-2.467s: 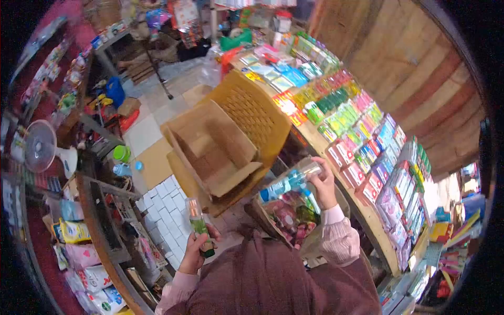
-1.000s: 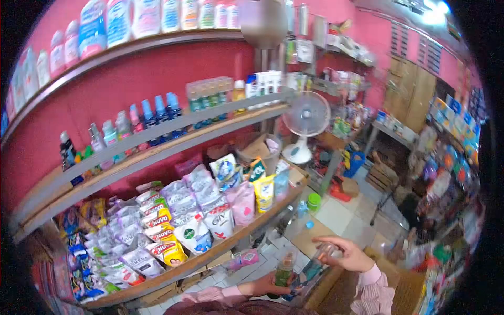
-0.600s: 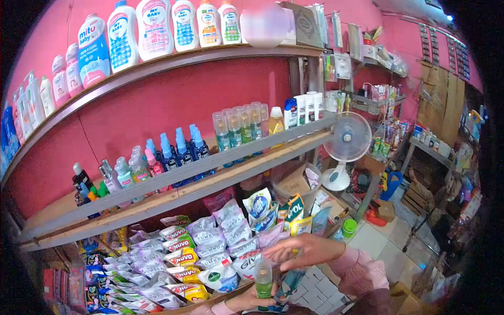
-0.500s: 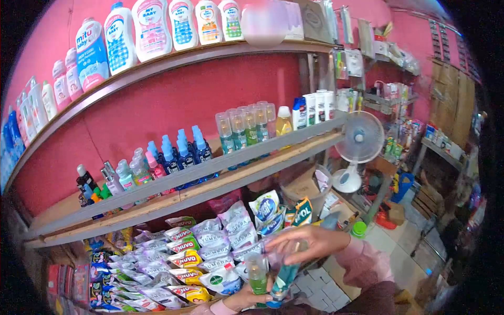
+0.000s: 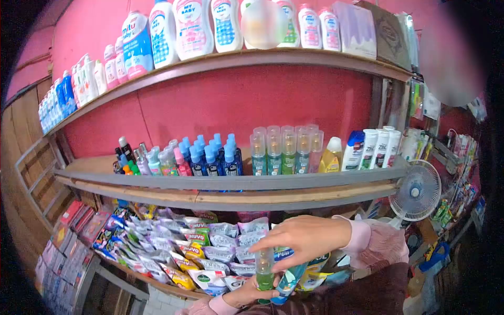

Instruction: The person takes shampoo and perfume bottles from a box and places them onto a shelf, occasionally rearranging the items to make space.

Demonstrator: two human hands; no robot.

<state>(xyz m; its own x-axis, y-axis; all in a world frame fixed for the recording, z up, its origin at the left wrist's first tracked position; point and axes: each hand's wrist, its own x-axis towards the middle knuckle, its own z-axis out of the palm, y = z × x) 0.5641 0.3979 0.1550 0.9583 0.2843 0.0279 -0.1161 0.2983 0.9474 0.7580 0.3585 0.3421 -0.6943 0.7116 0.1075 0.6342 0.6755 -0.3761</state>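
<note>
My left hand (image 5: 249, 295), low in the view, is wrapped round the lower part of a green spray bottle (image 5: 265, 278) with a clear cap. A teal bottle (image 5: 290, 282) leans beside it, its base near the left fingers. Over these bottles reaches my right hand (image 5: 304, 239), its fingers spread and slightly bent above the clear cap and the top of the teal bottle. Whether the right fingers grip the teal bottle is hard to make out. Behind the hands lie purple and white pouches (image 5: 223, 254).
Above the hands runs a wooden shelf (image 5: 231, 184) with a grey front rail, holding blue spray bottles (image 5: 212, 163) and clear-capped bottles (image 5: 287, 157). A higher shelf (image 5: 220, 59) carries baby product bottles. At the right stands a white fan (image 5: 415, 191).
The view has turned to the right-hand tilt's opposite, levelling the shelves, with more of the left side showing. Both hands stay close around the same two bottles.
</note>
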